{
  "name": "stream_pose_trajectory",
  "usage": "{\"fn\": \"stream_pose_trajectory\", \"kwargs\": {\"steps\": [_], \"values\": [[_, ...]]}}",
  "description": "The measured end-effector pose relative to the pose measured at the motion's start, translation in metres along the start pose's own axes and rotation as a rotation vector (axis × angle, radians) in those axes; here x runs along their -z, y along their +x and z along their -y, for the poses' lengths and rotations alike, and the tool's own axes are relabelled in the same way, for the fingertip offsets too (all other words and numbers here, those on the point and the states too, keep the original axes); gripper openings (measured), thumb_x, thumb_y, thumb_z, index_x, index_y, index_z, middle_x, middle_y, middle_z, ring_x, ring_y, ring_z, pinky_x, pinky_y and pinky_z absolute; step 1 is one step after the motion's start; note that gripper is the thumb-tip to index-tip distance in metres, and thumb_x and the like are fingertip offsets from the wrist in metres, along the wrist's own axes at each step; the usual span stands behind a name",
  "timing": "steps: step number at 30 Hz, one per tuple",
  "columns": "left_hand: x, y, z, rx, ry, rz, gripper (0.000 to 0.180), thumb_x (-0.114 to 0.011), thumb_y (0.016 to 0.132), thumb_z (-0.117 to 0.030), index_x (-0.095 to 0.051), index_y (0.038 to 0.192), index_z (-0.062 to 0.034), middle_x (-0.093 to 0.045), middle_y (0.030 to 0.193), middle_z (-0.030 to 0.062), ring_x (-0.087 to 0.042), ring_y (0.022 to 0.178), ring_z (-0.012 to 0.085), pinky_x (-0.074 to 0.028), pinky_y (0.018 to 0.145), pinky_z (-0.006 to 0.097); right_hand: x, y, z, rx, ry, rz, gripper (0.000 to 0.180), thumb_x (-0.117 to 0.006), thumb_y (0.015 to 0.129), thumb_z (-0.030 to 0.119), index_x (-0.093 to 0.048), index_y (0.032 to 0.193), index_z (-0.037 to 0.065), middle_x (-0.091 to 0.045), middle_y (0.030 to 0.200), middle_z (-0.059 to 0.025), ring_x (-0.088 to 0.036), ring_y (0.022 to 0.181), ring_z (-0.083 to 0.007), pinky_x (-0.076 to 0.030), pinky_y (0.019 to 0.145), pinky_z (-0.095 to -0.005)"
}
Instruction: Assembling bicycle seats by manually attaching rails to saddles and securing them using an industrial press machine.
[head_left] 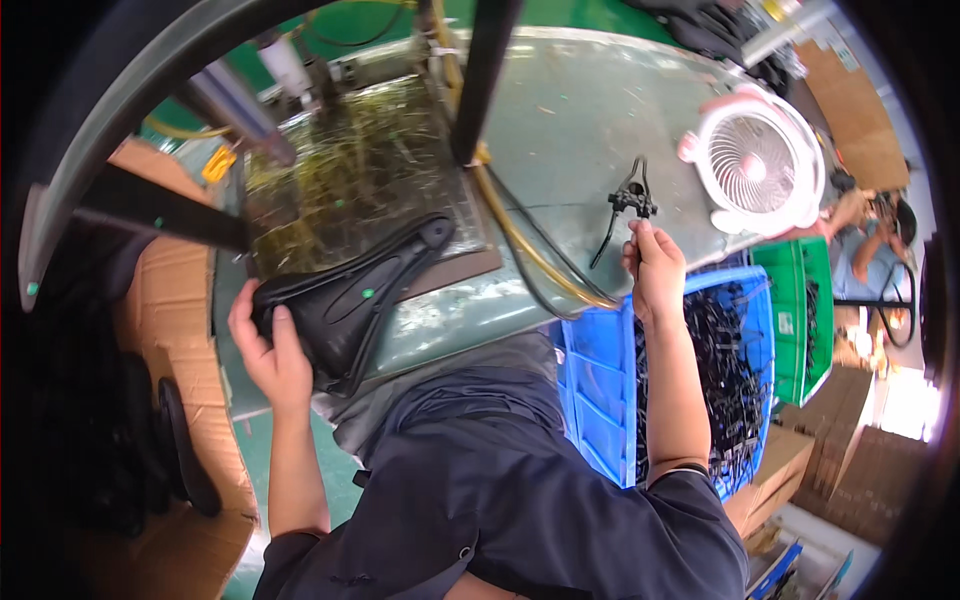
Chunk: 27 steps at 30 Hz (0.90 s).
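Note:
My left hand (276, 358) grips the wide end of a black bicycle saddle (345, 305), with the thumb on the upper side and the fingers round the edge. The saddle's narrow nose points up and to the right, over the near edge of a film-covered plate (365, 170). Pinched in my right hand (658, 272) is a black saddle rail frame with a clamp (632, 202). It is held by its lower end above the green table (570, 110), well apart from the saddle.
A blue crate (598, 385) of black metal parts stands at my right, beside a green crate (818, 300). Right of the table's middle is a fan (755, 165). Black machine posts (485, 85) and a yellow hose (512, 248) cross the table. A cardboard box (190, 340) flanks my left; another person (885, 240) sits far right.

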<state>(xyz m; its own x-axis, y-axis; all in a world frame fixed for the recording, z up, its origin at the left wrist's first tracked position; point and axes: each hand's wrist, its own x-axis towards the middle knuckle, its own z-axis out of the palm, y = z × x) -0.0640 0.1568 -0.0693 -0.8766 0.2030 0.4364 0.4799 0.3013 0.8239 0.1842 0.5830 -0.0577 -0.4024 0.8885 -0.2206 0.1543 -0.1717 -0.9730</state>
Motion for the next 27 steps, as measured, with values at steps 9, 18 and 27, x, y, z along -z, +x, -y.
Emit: {"fn": "stream_pose_trajectory", "kwargs": {"steps": [9, 18, 27], "values": [[0.03, 0.008, 0.009, -0.035, -0.136, 0.053, 0.037, -0.048, 0.11, -0.013, -0.066, 0.136, 0.0059, -0.063, 0.145, 0.0212, -0.056, 0.139, 0.0329, -0.038, 0.122, 0.042, 0.011, 0.021, 0.074, 1.119, -1.47, 0.445, 0.081, -0.058, 0.077, -0.013, -0.052, 0.155, 0.007, -0.056, 0.153, -0.0169, -0.05, 0.144, -0.043, -0.038, 0.125, -0.051], [0.01, 0.009, 0.006, -0.138, -0.056, 0.025, 0.031, -0.062, 0.107, -0.008, -0.063, 0.135, 0.0044, -0.066, 0.136, 0.0185, -0.062, 0.128, 0.0305, -0.046, 0.113, 0.039, -0.02, 0.07, 0.101, 0.848, -1.468, 0.922, 0.074, -0.066, 0.065, -0.011, -0.062, 0.137, 0.006, -0.061, 0.133, -0.0194, -0.058, 0.125, -0.0449, -0.05, 0.107, -0.0491], [-0.006, 0.004, -0.003, -0.107, -0.105, 0.031, 0.029, -0.052, 0.112, -0.009, -0.065, 0.134, 0.0047, -0.068, 0.136, 0.0174, -0.063, 0.129, 0.03, -0.045, 0.115, 0.039, -0.022, 0.036, 0.094, 0.733, -0.677, 0.601, 0.064, -0.067, 0.074, -0.008, -0.065, 0.137, 0.0, -0.064, 0.111, -0.0065, -0.062, 0.1, -0.0195, -0.052, 0.093, -0.0334]]}}
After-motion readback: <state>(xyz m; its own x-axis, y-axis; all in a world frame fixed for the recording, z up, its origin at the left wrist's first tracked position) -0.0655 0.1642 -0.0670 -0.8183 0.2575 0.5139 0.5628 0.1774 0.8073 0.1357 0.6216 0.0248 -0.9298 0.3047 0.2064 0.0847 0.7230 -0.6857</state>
